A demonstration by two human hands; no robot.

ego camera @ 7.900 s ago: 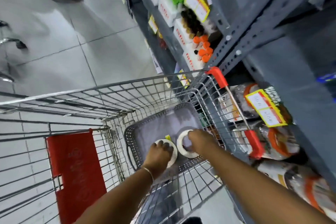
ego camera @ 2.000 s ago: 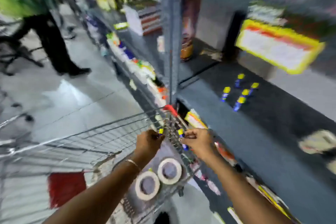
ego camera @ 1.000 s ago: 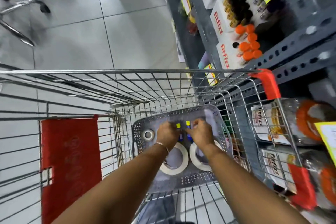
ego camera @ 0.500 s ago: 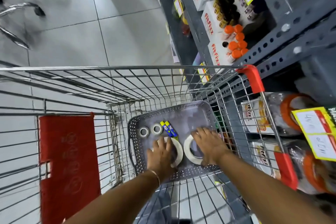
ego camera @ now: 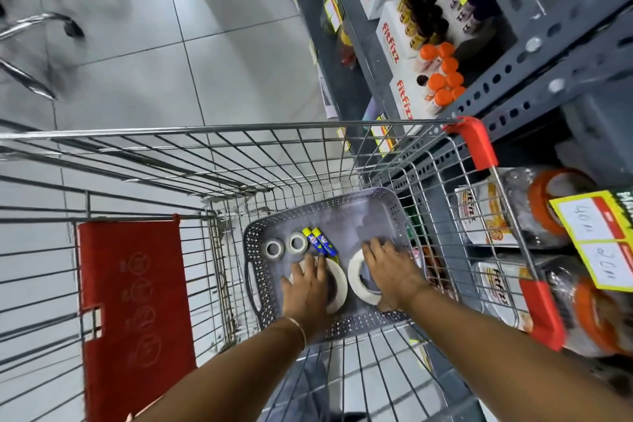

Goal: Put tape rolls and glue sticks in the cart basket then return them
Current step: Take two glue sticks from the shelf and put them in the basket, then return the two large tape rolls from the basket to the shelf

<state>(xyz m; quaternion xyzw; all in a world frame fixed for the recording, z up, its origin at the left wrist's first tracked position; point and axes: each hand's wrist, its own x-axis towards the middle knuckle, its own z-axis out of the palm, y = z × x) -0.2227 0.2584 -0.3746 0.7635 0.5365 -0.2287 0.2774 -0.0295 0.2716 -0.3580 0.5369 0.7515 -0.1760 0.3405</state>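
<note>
Your wire cart [ego camera: 239, 161] stands beside the grey shelving [ego camera: 534, 55] on the right. On its floor sits a grey perforated basket [ego camera: 376, 212] holding two large tape rolls, two small tape rolls and two glue sticks [ego camera: 320, 242]. Your left hand [ego camera: 308, 288] lies flat, fingers spread, on the left large roll [ego camera: 337, 284]; your right hand [ego camera: 394, 271] rests open over the right large roll [ego camera: 358, 279]. Neither grip has closed. The small rolls [ego camera: 286, 246] lie side by side at far left, the sticks just right of them.
</note>
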